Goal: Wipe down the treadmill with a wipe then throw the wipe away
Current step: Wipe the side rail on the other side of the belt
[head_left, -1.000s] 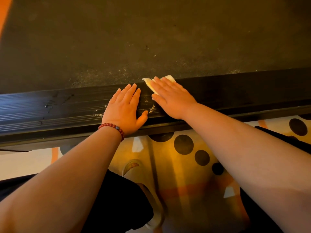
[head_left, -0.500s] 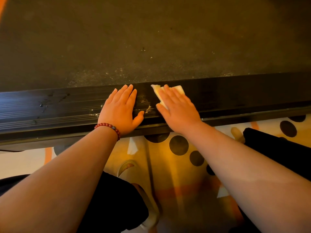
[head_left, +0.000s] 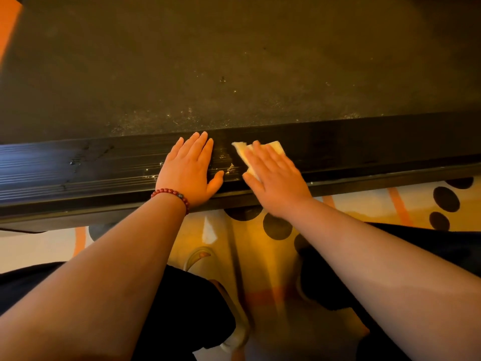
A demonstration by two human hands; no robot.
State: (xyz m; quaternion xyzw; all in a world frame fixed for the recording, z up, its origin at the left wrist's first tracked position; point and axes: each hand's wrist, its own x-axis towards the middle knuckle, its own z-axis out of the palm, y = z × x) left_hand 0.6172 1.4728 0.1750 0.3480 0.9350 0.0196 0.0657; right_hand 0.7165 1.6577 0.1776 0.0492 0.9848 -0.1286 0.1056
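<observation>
Both hands lie flat on the treadmill (head_left: pixel 390 142), on its black ribbed side rail (head_left: pixel 78 168). The left hand (head_left: pixel 188 173), a red bead bracelet (head_left: pixel 170 192) at its wrist, rests palm down, its straight fingers together and the thumb out to the side. Just beside it, not touching, the right hand (head_left: pixel 276 183) presses a pale folded wipe (head_left: pixel 277 147) onto the rail. The wipe's corners stick out past the fingers (head_left: pixel 263 155). Pale specks dot the rail between the hands and the near edge of the dark belt (head_left: pixel 234 61). Below the rail is a carpet (head_left: pixel 364 204) with dark dots and orange stripes, and the person's black-clad knees (head_left: pixel 182 308).
</observation>
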